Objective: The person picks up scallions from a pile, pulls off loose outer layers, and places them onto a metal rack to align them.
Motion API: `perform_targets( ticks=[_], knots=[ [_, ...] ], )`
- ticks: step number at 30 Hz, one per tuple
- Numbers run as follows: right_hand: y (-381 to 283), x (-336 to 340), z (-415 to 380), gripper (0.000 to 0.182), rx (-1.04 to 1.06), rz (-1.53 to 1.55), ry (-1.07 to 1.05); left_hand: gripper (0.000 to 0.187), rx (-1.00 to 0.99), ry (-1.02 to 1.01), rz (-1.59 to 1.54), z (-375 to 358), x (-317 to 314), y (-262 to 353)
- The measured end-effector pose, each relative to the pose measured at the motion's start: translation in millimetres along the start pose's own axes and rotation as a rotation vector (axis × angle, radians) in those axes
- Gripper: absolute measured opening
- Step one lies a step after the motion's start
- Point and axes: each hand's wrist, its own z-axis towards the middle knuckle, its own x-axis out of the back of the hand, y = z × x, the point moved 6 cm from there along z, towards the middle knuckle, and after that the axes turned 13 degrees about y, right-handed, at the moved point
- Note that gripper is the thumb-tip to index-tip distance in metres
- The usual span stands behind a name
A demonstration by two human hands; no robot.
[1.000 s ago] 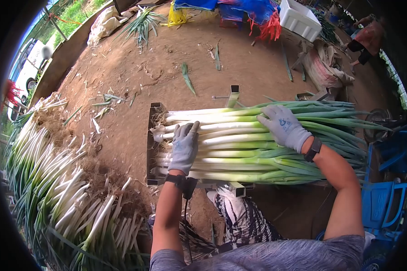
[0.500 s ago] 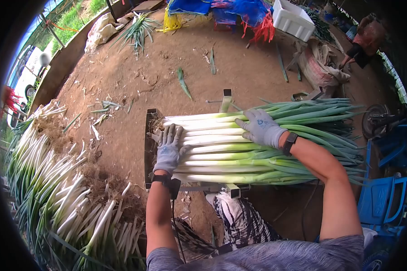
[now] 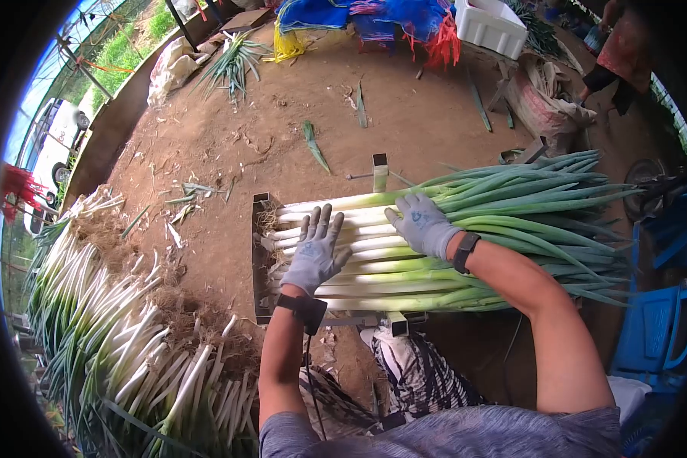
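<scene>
A row of long green onions (image 3: 374, 278) lies side by side on a metal stand, white stems to the left and green leaves to the right. Their roots reach toward an upright metal end plate (image 3: 261, 259). My left hand (image 3: 317, 256), in a grey glove, is spread over the white stems near the root end. On the stems further right, where white turns green, rests my gloved right hand (image 3: 422, 225) with its fingers apart. Neither hand is wrapped round a stalk. A square metal post (image 3: 380, 172) of the stand shows beyond the row.
On the ground at left lies a large heap of green onions (image 3: 130, 336). A blue plastic chair (image 3: 656, 336) stands at right. Further back are a white crate (image 3: 490, 29), a stuffed sack (image 3: 546, 99), blue netting (image 3: 404, 15) and another person (image 3: 622, 57).
My left hand has moved right, away from the root ends, and its fingers now point up and right. My right hand has shifted slightly left. The view has moved a little.
</scene>
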Motion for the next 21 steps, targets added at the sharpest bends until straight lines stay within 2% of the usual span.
perform_targets(
  ticks=[5,7,9,12,15,16,19,21],
  knots=[
    [-11,-3,12,0.036,0.019,0.057,0.047,0.092,0.047,0.07,-0.051,12,4,3],
    [-25,-20,26,0.032,0.022,0.089,0.081,0.09,0.093,0.082,-0.096,8,8,2],
    [-34,-33,43,0.026,-0.057,0.146,0.021,0.091,0.099,0.09,-0.12,5,4,0],
    [-32,-42,64,0.031,-0.247,0.249,-0.086,0.095,0.12,0.096,-0.084,2,-2,-4],
    [-31,-42,71,0.031,-0.48,0.336,0.014,0.097,0.11,0.111,-0.046,-5,-12,-11],
    [-32,-45,75,0.027,-0.538,0.38,-0.04,0.099,0.115,0.108,-0.013,-5,-12,-10],
    [-48,-54,92,0.023,-0.658,0.388,-0.086,0.103,0.051,0.156,0.007,-7,-17,-16],
    [-59,-60,101,0.023,-0.627,0.358,-0.081,0.106,0.04,0.18,-0.052,-5,-23,-22]
  ],
)
